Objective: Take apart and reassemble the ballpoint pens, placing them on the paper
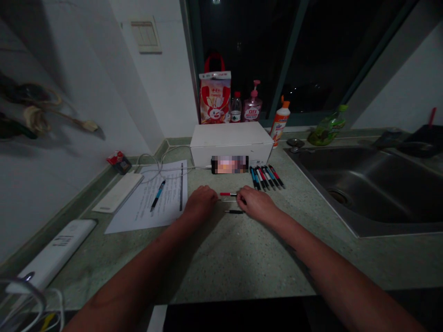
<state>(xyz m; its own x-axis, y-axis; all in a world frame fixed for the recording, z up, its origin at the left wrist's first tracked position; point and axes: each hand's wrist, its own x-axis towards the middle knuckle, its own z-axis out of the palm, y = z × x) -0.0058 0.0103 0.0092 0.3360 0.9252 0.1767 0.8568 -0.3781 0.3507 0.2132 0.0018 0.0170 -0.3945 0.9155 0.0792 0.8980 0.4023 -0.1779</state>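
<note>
My left hand (pixel 203 201) is closed above the counter, its fingers pinched round one end of a thin pale rod (pixel 226 201). My right hand (pixel 254 201) is closed near the rod's other end; what its fingers hold is too small to tell. Between the hands, just beyond the rod, lies a red pen barrel (pixel 226 194). On the near side a short black pen part (pixel 234 211) rests on the counter. Several pens (pixel 266 177) lie side by side beyond my right hand. A blue and black pen (pixel 158 196) lies on a printed sheet (pixel 166 216) to the left.
A phone (pixel 230 164) leans on a white box (pixel 231 138), with a cable running left. Bottles and a red bag (pixel 215 99) stand behind. The sink (pixel 374 184) is at the right. A white power strip (pixel 55 253) and a flat white box (pixel 118 192) lie left.
</note>
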